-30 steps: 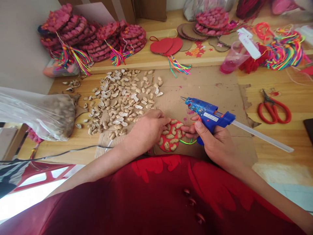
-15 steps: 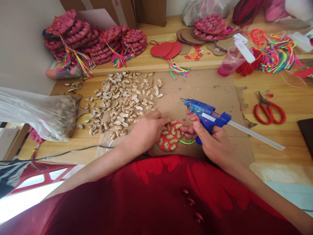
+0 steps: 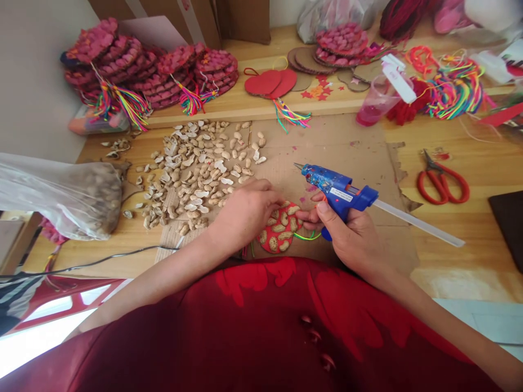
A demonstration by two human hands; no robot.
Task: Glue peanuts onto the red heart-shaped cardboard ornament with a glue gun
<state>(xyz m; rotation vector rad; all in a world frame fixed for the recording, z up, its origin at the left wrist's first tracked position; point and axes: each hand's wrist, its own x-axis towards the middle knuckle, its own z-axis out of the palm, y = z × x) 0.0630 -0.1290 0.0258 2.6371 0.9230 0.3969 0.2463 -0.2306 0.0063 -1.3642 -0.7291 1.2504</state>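
Note:
A red cardboard piece (image 3: 277, 245) covered with several peanut shells lies close in front of me, with green and yellow cords at its right side. My left hand (image 3: 251, 209) is over its upper left edge, fingers curled and closed; what they pinch is hidden. In my right hand (image 3: 351, 231) is a blue hot glue gun (image 3: 333, 182), its metal nozzle pointing to the far left and a clear glue stick (image 3: 420, 222) jutting out behind. The right fingertips also reach the red piece's right edge.
Loose peanut shells (image 3: 200, 174) spread over the cardboard sheet (image 3: 327, 141) at left. Red-handled scissors (image 3: 443, 182) lie at right. Along the back stand stacks of pink peanut-covered pieces (image 3: 151, 76), red hearts (image 3: 272, 83) and a pink cup (image 3: 373, 106). A black cable (image 3: 102, 258) runs at left.
The left fingers have drawn back slightly and curled more at the red piece's upper edge. The right hand holds the glue gun as before. The whole view has shifted a little.

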